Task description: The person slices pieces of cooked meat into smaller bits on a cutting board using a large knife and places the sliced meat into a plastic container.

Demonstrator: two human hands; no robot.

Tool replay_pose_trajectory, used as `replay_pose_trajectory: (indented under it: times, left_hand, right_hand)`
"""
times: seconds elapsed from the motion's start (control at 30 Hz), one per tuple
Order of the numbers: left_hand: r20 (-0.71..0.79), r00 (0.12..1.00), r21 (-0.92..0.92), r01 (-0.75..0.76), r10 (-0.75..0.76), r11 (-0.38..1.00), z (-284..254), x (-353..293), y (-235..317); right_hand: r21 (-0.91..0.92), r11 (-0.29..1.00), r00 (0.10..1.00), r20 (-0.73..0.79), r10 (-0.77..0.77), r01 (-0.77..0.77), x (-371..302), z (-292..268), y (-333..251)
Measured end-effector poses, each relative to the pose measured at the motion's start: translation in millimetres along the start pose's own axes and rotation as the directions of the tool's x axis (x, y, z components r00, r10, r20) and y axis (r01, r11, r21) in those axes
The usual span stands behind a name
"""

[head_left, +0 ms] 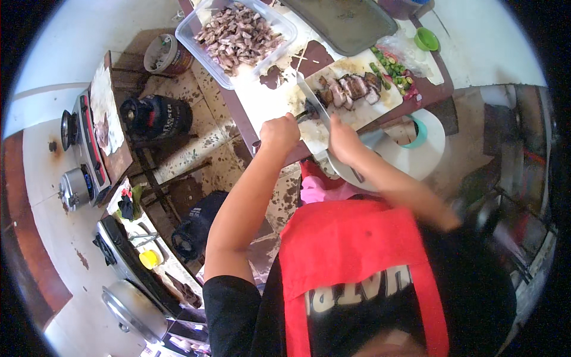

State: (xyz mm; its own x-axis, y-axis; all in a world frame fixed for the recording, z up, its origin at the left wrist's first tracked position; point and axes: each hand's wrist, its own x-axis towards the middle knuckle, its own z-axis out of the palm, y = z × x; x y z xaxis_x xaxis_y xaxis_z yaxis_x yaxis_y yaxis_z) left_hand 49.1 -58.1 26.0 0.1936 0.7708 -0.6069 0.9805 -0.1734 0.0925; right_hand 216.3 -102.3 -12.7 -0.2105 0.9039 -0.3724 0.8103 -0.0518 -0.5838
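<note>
My right hand (345, 141) is closed round the handle of a knife (313, 98). Its broad blade points away over a white cutting board (376, 114). On the board, just right of the blade, sit browned chunks of meat (355, 89), partly sliced. My left hand (281, 132) is closed left of the knife, over the board's near left part. It grips a slim utensil (256, 145) whose end sticks out by the wrist; a dark part beyond the knuckles touches the board area. The utensil's kind is unclear.
A clear plastic tub (286, 31) of chopped meat stands at the table's far left. Behind the board lies a dark tray (351, 30). Chopped green chillies and red onions (392, 70) lie right, near a green bowl (426, 39). Gas cylinders (156, 119) and stoves (95, 143) stand left.
</note>
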Motion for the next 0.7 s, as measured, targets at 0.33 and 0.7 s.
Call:
replay_pose_trajectory:
  times: [0.33, 0.7]
  left_hand:
    - [-0.019, 1.000, -0.039, 0.013, -0.013, 0.999, 15.6, -1.7, -15.0]
    - [-0.075, 0.994, -0.054, 0.072, -0.076, 0.996, 13.4, -3.9, 5.1]
  right_hand:
    - [0.138, 0.986, 0.995, -0.032, 0.097, -0.091, 35.0, 20.4, 17.3]
    - [0.079, 0.993, 0.994, -0.067, -0.083, 0.089, -6.7, -20.3, 13.4]
